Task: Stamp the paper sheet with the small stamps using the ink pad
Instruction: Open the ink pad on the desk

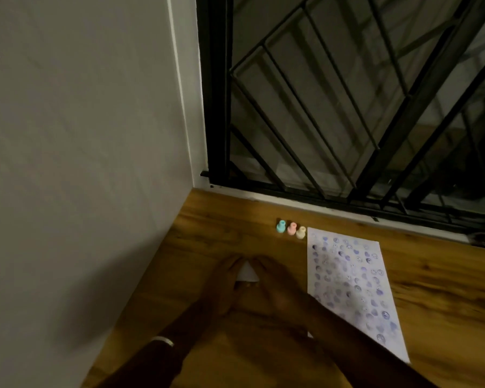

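Both hands meet over a small white object (247,273) on the wooden floor (431,275), the left hand (224,278) and right hand (275,287) cupped around it; likely the ink pad, though blur hides whether either grip is clamped or merely resting. Just to the right lies the paper (347,281), covered almost edge to edge in rows of blue prints. Three stamps, teal (280,227), pink (291,228) and cream (301,232), stand in a line near its top corner, untouched. The stamping looks all but finished, with little bare paper left.
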{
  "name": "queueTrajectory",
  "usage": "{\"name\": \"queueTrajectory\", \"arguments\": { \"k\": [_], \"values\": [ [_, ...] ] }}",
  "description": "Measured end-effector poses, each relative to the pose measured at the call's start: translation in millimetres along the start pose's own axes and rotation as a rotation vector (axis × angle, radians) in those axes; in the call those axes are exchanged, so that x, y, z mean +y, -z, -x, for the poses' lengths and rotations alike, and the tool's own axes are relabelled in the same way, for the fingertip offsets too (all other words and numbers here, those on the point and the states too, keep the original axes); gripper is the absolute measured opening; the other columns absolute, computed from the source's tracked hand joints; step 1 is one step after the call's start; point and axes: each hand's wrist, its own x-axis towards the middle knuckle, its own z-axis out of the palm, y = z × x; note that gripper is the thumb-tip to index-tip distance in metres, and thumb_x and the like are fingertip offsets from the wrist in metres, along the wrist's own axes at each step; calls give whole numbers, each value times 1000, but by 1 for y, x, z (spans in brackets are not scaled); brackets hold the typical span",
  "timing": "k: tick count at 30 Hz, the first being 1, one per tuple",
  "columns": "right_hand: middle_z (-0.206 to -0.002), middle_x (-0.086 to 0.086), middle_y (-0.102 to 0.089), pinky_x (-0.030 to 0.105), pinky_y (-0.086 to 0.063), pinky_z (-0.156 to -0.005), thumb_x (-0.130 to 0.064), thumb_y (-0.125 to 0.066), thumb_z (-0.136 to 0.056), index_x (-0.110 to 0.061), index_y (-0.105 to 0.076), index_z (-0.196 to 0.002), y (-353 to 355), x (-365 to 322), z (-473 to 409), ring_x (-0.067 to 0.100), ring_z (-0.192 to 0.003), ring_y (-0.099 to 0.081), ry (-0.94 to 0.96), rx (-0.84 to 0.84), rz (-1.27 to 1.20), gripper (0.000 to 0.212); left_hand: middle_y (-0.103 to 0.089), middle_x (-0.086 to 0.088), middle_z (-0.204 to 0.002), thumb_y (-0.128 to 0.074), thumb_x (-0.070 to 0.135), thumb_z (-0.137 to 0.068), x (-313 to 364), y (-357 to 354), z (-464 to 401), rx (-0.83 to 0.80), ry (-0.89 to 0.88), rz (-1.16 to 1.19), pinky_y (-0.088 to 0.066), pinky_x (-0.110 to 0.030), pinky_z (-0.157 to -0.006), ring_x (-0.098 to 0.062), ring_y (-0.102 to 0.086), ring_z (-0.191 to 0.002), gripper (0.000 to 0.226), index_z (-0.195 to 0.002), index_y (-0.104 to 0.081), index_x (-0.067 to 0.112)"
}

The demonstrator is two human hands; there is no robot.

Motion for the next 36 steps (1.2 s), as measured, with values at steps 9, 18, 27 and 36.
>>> {"name": "queueTrajectory", "arguments": {
  "k": [9, 18, 27, 36],
  "values": [
    [-161, 8, -11, 36, -14, -119, -41, -52, -95, -20, -12, -152, -20, -15, 39, 26, -147, -12, 33, -64, 118, 73, -31, -4, -154, -55, 38, -94, 8, -10, 53, 28, -1, 28, -26, -33, -116, -19, -28, -141, 62, -147, -33, 16],
    [-161, 2, -10, 36, -16, -117, -26, -51, -97, -27, -24, -149, -10, -2, 46, 24, -146, -14, -44, -71, -72, 58, -40, 6, -149, -56, 37, -95, 4, -1, 54, 10, 39, 163, -35, -33, -111, -12, -39, -134, 48, -140, -47, 26],
    [-122, -1, -64, 15, -44, -91, -24, -51, -98, -20, -63, -120, 14, 5, 36, 11, -112, -58, -33, 58, -461, 25, -62, 4, -120, -54, 32, -97, 12, 14, 35, 127, 120, 253, -45, -24, -89, -12, -59, -108, 26, -118, -65, 21],
    [-104, -7, -57, -2, -39, -73, -16, -49, -98, -13, -63, -111, 14, 6, 3, -7, -89, -50, -186, 259, -592, 19, -68, -7, -114, -53, 22, -98, 14, 14, 0, 137, 252, 265, -39, -19, -83, -22, -62, -104, 24, -114, -67, 11]
  ]
}}
